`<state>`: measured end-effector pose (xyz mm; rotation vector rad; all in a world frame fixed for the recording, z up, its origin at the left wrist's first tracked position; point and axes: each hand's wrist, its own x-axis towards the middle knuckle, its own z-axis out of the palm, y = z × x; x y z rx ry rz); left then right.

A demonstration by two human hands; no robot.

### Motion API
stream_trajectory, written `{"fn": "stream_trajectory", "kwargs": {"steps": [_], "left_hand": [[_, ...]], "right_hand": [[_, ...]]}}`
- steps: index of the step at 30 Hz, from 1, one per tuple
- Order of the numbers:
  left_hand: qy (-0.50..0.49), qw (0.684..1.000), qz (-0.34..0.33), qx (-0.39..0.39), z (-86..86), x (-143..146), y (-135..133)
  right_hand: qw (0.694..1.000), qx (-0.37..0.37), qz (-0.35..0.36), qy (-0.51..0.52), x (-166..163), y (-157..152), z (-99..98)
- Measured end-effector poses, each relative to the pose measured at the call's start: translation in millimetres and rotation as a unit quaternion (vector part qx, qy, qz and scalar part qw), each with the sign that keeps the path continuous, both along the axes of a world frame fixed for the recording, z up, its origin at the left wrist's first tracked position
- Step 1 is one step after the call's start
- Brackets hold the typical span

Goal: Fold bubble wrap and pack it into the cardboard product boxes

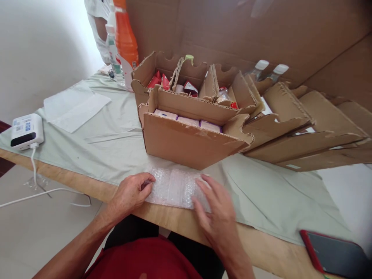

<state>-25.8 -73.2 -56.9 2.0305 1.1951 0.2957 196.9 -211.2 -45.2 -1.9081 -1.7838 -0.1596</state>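
Observation:
A flat piece of bubble wrap point(171, 190) lies at the table's front edge, with a smoother band across its middle. My left hand point(135, 190) has its thumb and fingers curled together on the wrap's left edge. On the right end rests my right hand point(215, 203), fingers spread and slightly blurred. Whether anything lies inside the wrap I cannot tell. Just behind it stands a cardboard box point(186, 143) holding several pale, purple-edged packs point(188, 121).
More cardboard compartments hold red packets point(158, 80). Other cardboard boxes point(296, 135) stand to the right. An orange bottle point(126, 38) is at the back left. A white device point(27, 130) with a cable sits left; a red-edged phone point(337, 254) lies at front right.

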Motion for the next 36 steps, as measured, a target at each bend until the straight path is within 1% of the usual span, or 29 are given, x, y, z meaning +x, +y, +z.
{"fn": "stream_trajectory", "kwargs": {"steps": [1,3,5,6,9,12,15,21,23,25,26,27,29,30,32,34,36], "left_hand": [[-0.002,1.000,0.001,-0.001,-0.4,0,0],[-0.008,1.000,0.009,-0.002,-1.9,0,0],[-0.017,1.000,0.017,-0.005,-3.3,-1,0],[-0.022,1.000,0.020,-0.007,-3.7,-2,0],[-0.029,0.999,0.018,-0.013,-3.6,-3,0],[-0.034,0.999,0.021,-0.012,-3.3,-3,1],[-0.042,0.999,0.024,-0.017,-4.6,-4,2],[-0.039,0.999,0.021,-0.025,-7.4,-5,3],[-0.039,0.999,0.022,-0.025,-8.2,-6,2],[-0.041,0.999,0.024,-0.023,-8.9,-6,2],[-0.043,0.999,0.025,-0.022,-9.2,-6,2],[-0.044,0.998,0.024,-0.021,-9.3,-7,2],[-0.046,0.998,0.023,-0.021,-9.1,-7,2],[-0.046,0.998,0.022,-0.022,-8.8,-7,2],[-0.045,0.999,0.021,-0.023,-8.2,-7,2],[-0.041,0.999,0.022,-0.024,-7.5,-6,2],[-0.035,0.999,0.025,-0.024,-7.1,-6,1]], "right_hand": [[0.999,-0.024,0.035,-0.019,-7,7,-1.6],[0.992,-0.084,0.079,-0.048,-17,19,-9.1],[0.986,-0.123,0.094,-0.063,-20,23,-19.1],[0.985,-0.128,0.097,-0.067,-20,23,-23.6],[0.984,-0.125,0.101,-0.071,-14,18,-29.6],[0.986,-0.126,0.091,-0.067,-10,15,-26.9],[0.987,-0.119,0.082,-0.072,-7,17,-26.8],[0.987,-0.121,0.095,-0.050,-2,21,-35.7],[0.986,-0.117,0.112,-0.026,0,19,-32.8],[0.989,-0.095,0.114,0.006,3,15,-25.7],[0.992,-0.077,0.100,0.026,6,11,-21.1],[0.995,-0.060,0.070,0.049,9,7,-16.1],[0.994,-0.039,-0.026,0.094,19,-1,-6.6],[0.989,-0.045,-0.079,0.115,24,-5,-2.9],[0.973,-0.088,-0.161,0.140,34,-9,1.1],[0.961,-0.138,-0.189,0.147,38,-9,-0.3],[0.959,-0.156,-0.186,0.144,38,-4,-6.1]]}}
